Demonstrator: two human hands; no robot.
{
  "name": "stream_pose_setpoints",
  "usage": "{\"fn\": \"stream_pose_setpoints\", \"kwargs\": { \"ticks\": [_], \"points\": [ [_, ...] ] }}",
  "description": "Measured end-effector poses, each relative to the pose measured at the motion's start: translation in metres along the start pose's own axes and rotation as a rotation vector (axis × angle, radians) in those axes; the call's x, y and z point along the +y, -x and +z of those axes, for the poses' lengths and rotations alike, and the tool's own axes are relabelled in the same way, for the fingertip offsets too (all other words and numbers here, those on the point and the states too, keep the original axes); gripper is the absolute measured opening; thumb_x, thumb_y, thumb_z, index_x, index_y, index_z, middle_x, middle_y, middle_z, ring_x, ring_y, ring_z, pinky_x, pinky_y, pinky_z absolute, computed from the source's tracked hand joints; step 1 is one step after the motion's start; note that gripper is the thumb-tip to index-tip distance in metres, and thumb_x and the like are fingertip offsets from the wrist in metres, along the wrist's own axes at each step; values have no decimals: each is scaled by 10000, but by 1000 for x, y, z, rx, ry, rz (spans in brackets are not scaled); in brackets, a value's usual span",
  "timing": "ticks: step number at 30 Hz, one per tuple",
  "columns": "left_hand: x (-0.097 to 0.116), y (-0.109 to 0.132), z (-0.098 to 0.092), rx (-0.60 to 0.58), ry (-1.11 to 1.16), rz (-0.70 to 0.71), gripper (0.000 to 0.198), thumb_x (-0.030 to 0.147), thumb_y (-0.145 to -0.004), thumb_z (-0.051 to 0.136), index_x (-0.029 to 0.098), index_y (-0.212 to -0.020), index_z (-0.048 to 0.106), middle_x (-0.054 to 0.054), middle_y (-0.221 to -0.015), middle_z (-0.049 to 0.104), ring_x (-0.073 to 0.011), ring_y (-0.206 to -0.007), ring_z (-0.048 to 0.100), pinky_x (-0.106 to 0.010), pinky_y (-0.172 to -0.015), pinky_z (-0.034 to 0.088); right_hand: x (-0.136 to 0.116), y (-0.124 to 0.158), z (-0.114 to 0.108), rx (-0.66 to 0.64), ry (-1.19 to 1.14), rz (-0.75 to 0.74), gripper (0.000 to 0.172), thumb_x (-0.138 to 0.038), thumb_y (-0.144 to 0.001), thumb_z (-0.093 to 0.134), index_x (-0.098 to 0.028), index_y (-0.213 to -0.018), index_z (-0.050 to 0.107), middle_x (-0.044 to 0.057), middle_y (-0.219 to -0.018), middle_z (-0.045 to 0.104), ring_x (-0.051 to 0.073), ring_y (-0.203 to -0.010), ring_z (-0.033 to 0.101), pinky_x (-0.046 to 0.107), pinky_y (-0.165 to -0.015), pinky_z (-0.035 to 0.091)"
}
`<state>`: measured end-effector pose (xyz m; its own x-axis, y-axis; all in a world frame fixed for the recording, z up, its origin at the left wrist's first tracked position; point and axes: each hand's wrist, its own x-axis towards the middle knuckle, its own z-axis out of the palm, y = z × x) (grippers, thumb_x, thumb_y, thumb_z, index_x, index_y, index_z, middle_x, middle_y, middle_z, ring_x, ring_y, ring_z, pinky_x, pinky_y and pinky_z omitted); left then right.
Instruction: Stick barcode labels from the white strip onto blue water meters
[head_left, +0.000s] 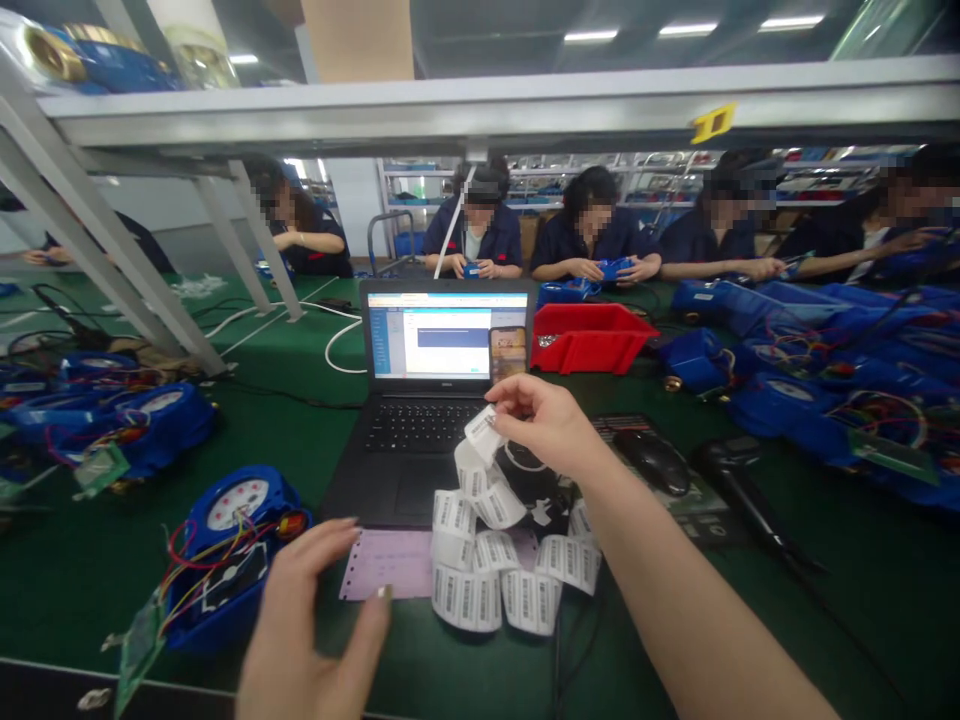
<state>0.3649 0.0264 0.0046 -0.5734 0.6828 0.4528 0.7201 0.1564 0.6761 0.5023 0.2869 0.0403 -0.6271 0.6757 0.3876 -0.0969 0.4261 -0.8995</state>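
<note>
My right hand [544, 425] pinches the upper end of a curling strip of white barcode labels [466, 600], raised over the laptop's keyboard. The rest of the strip coils down onto the green table and across a pink paper slip [388, 565]. My left hand [311, 610] holds nothing, thumb and fingers apart, at the slip's left end. Beside it on the left lies an opened blue meter [236, 550] with a round dial, coloured wires and a green circuit board [139, 645] hanging out. The black laptop [397, 425] stands open with its screen lit, a phone [508, 352] in front of the screen.
A red bin [592, 338] stands behind the laptop. To the right are a black mouse [651, 462] and a handheld scanner [757, 500]. Blue meters [802, 400] crowd the right side, more at far left. A metal shelf frame [480, 110] spans above; several co-workers sit opposite.
</note>
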Motion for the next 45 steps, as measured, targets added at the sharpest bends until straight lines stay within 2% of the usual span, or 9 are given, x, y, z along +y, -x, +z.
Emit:
{"fn": "stream_pose_setpoints", "kwargs": {
  "ticks": [2,4,9,16,21,31,37,41,45],
  "points": [
    [19,-18,23,-146,78,-48,421,346,-805,577,214,-1192,481,-113,-1229,518,-275,-1103,531,-454,-966,446,-4,1,-3,32,-53,24,221,-266,-643,644,-160,-835,623,-4,-684,597,130,-619,553,253,-604,452],
    [34,-36,47,-266,245,-200,477,338,-757,582,181,-1191,464,-136,-1226,530,-276,-1081,553,-455,-945,461,-8,2,-6,52,-118,54,242,-288,-621,674,-158,-819,624,5,-686,604,136,-626,560,250,-593,455],
    [53,-55,80,-400,694,-435,636,340,-654,690,121,-1189,423,-183,-1193,543,-272,-1051,576,-381,-880,497,-10,2,-9,97,-208,76,274,-319,-606,709,-160,-808,614,14,-694,603,146,-636,567,252,-585,465],
    [55,-55,80,-476,890,-572,721,291,-620,785,120,-1207,403,-149,-1045,614,-254,-920,627,-301,-732,502,-11,3,-7,157,-163,57,247,-324,-623,677,-164,-794,602,25,-710,618,159,-647,579,267,-595,482],
    [60,-58,80,-480,899,-622,739,210,-581,789,112,-1208,410,-114,-1024,611,-216,-879,624,-281,-738,502,-13,4,-3,195,-141,37,213,-320,-618,643,-167,-755,589,17,-671,607,153,-608,569,264,-577,471],
    [52,-60,83,-447,968,-583,651,264,-640,767,109,-1189,453,-143,-1118,596,-221,-917,607,-309,-797,507,-20,6,-6,186,4,37,121,-244,-657,639,-162,-735,597,22,-710,633,152,-623,581,261,-585,474],
    [57,-64,80,-428,1022,-610,623,215,-602,789,102,-1142,499,-127,-1048,622,-193,-858,607,-259,-715,513,-30,11,-14,-1,40,116,40,-147,-727,601,-168,-720,569,-9,-604,607,154,-560,593,245,-531,463],
    [58,-65,82,-424,1074,-653,625,211,-560,820,97,-1104,532,-118,-999,635,-184,-820,610,-253,-698,520,-31,13,-13,-211,76,192,120,-46,-745,547,-164,-731,559,0,-615,636,165,-598,627,233,-543,473],
    [52,-65,84,-415,1104,-660,627,207,-588,813,85,-1128,519,-123,-1009,633,-180,-830,608,-255,-705,529,-31,14,-11,-290,175,172,180,16,-728,538,-160,-741,568,1,-671,652,161,-660,641,219,-576,477]
  ]
}}
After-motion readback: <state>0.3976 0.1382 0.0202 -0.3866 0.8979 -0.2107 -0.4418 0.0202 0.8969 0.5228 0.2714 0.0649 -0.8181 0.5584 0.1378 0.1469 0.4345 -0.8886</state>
